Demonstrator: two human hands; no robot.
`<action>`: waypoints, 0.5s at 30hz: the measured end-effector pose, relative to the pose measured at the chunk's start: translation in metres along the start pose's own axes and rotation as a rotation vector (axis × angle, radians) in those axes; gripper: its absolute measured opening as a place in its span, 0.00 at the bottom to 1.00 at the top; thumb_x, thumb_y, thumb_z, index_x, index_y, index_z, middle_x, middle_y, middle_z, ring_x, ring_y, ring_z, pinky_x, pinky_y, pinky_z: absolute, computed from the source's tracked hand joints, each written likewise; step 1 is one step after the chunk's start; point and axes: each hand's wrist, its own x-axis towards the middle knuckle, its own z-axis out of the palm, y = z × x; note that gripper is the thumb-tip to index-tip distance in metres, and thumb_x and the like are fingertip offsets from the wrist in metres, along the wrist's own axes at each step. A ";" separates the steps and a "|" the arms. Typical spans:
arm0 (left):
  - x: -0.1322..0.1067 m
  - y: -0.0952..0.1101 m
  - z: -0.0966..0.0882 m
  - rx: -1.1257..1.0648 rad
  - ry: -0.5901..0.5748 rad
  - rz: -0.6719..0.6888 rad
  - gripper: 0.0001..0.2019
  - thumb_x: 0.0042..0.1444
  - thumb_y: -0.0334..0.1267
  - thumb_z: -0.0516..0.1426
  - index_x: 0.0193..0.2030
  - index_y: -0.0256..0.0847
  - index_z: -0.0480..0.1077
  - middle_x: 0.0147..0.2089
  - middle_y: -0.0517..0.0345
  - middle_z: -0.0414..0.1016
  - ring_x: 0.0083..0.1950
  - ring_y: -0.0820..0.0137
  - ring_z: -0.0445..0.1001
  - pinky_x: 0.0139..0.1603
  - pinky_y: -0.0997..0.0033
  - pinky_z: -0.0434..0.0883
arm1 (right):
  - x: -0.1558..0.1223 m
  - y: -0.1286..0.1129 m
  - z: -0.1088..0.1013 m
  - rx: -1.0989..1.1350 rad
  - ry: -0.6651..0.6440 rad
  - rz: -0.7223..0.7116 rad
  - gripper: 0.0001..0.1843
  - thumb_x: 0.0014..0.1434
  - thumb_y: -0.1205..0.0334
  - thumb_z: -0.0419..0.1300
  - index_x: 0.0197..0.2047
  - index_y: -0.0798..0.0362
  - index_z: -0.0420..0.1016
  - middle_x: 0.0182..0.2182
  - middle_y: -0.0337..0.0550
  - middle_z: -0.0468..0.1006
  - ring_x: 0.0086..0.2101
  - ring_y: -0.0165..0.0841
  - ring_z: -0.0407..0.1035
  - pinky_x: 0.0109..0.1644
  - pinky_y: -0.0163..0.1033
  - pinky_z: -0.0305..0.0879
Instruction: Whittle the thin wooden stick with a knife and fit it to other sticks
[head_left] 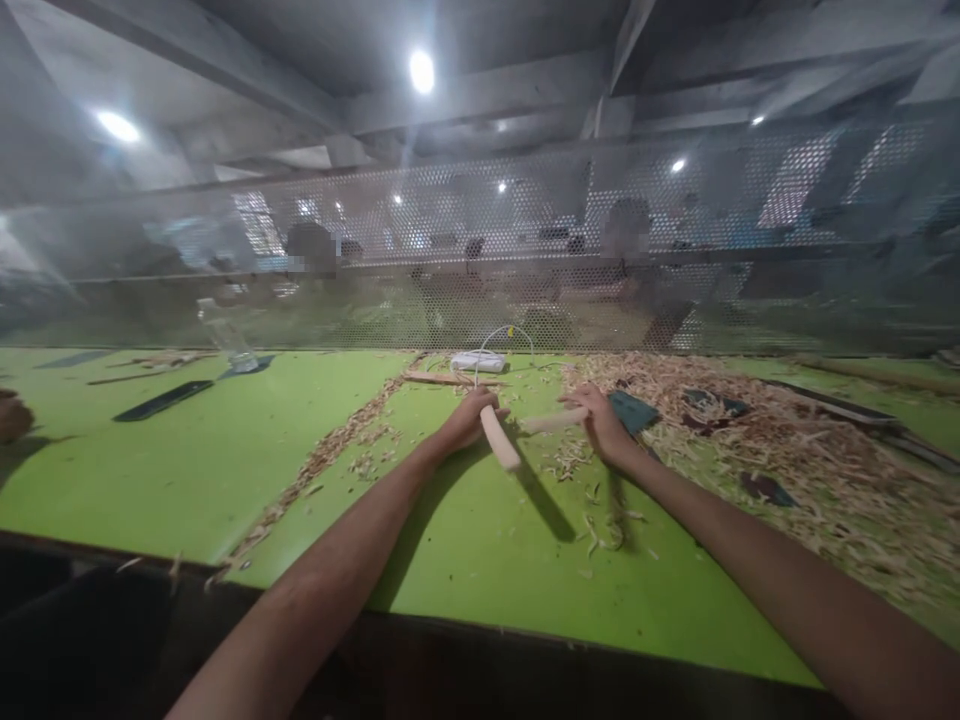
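Note:
My left hand (pixel 466 420) is closed around the far end of a pale, slightly curved wooden stick (pixel 499 440), which points down toward me above the green table (pixel 465 540). In my right hand (pixel 600 415) is the right end of another pale wooden stick (pixel 553 422), lying roughly level and pointing left toward the first one. The fingertips of both hands are partly hidden. Right beside my right hand lies a dark green sheet (pixel 634 411) on the tabletop. Thin wood shavings (pixel 570 460) are scattered beneath the two sticks.
A large heap of shavings (pixel 810 450) covers the table's right side. Behind my hands are a white power strip (pixel 478 362) with a cable and a flat wooden strip (pixel 442 378). Leftward are a clear bottle (pixel 236 340) and a dark phone-like slab (pixel 163 400). A perforated screen (pixel 480 290) borders the back; people sit beyond.

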 end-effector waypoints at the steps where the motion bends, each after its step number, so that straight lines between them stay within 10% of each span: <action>1: 0.001 -0.002 0.000 0.003 -0.015 0.020 0.13 0.61 0.41 0.60 0.27 0.42 0.69 0.39 0.52 0.72 0.41 0.65 0.71 0.50 0.61 0.73 | 0.000 0.000 0.000 0.017 0.020 0.024 0.15 0.66 0.59 0.53 0.36 0.52 0.80 0.45 0.52 0.77 0.48 0.42 0.71 0.57 0.48 0.69; 15: 0.001 -0.001 0.001 0.040 -0.021 -0.037 0.13 0.57 0.37 0.64 0.24 0.42 0.68 0.37 0.53 0.73 0.38 0.66 0.71 0.47 0.61 0.73 | -0.002 -0.004 -0.003 -0.122 0.038 0.006 0.14 0.64 0.60 0.54 0.36 0.52 0.81 0.38 0.52 0.81 0.43 0.45 0.71 0.50 0.47 0.70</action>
